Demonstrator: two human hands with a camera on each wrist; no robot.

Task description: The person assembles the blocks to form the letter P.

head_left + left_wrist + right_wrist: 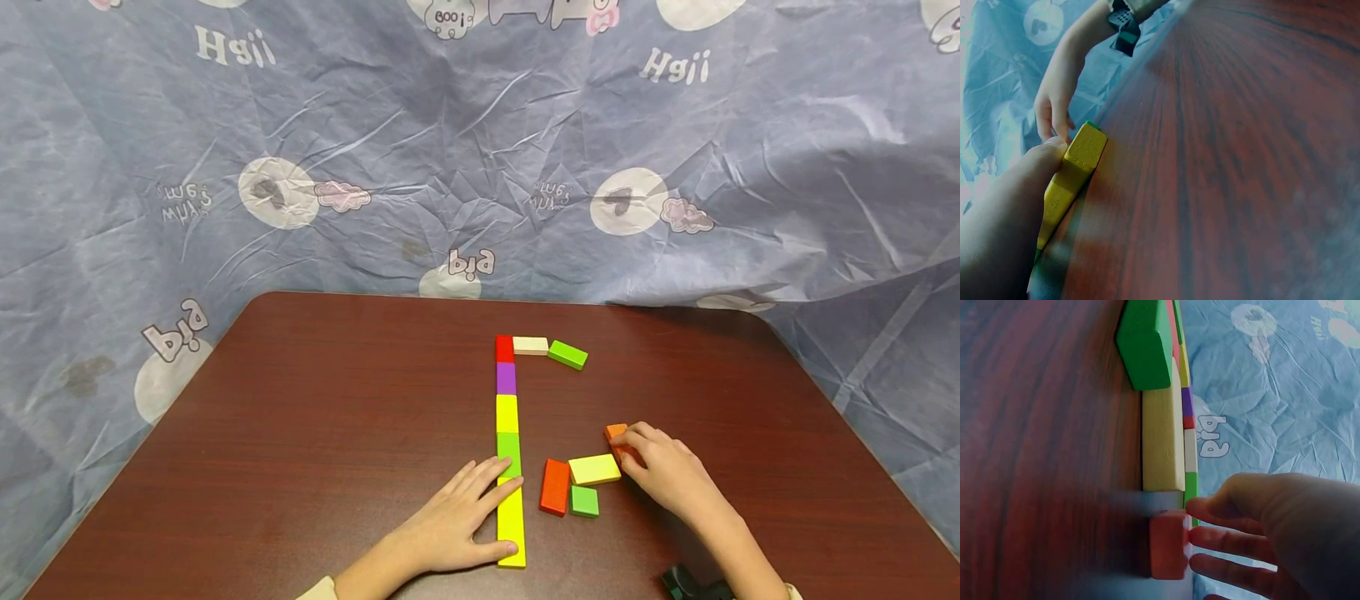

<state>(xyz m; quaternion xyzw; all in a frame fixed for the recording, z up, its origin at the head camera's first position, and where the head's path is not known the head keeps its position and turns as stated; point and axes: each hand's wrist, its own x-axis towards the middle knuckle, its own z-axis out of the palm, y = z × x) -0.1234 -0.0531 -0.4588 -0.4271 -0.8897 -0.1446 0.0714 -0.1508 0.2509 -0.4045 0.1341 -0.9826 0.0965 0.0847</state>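
Note:
My left hand (pixel 453 521) lies with spread, straight fingers across a line of flat blocks. Its fingertips rest on a green block (pixel 507 446) and the long yellow section (pixel 511 521) at the near end, with the thumb on the yellow too. In the left wrist view, the thumb presses on a yellow block (pixel 1063 194). Over an orange block (pixel 617 431) is my right hand (pixel 671 471), covering part of it. The right wrist view shows its fairly straight fingertips at the upper face of this orange block (pixel 1168 547), not wrapped around it.
Farther along the line come yellow (pixel 507 413), purple (pixel 506 378) and red (pixel 505 348) blocks. A cream block (pixel 531 346) and a tilted green block (pixel 567 355) extend rightward. Between the hands lie red (pixel 555 487), pale yellow (pixel 595 469) and short green (pixel 584 502) blocks.

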